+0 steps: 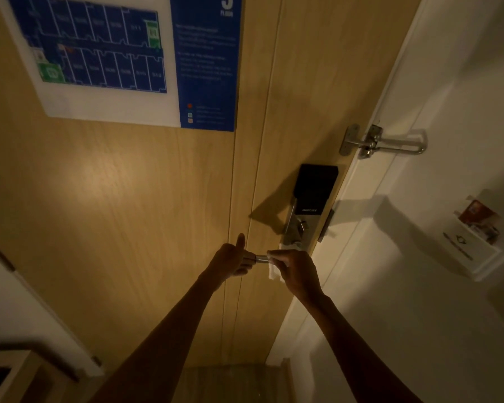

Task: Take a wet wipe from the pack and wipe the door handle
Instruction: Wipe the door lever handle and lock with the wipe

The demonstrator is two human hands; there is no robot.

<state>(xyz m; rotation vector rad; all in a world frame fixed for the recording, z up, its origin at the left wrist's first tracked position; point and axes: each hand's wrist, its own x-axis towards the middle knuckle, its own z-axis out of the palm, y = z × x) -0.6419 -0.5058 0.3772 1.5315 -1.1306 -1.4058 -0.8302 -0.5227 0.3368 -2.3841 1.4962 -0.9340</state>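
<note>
Gripping door handle (258,259) end w/ left hand (230,260), right hand (298,271) pinches wet wipe (274,271), handle mostly hidden.

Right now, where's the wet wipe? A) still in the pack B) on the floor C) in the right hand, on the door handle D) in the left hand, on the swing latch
C: the white wet wipe is pinched in the right hand against the door handle, whose free end the left hand grips.
</note>
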